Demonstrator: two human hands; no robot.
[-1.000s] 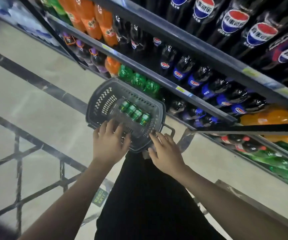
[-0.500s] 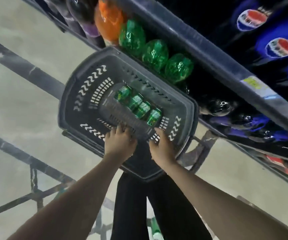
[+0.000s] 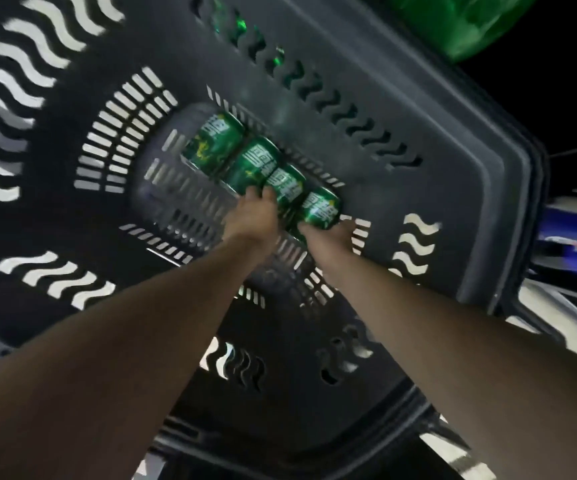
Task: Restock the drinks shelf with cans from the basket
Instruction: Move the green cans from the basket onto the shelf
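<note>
Both hands deep in basket: left hand gripping third can, right hand cupping end can. All four cans still lying in a row on basket floor; none shelved yet.

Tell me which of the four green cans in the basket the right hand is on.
The right hand is at the can at the row's right end, nearest the basket wall. The left hand reaches the middle cans.
</note>
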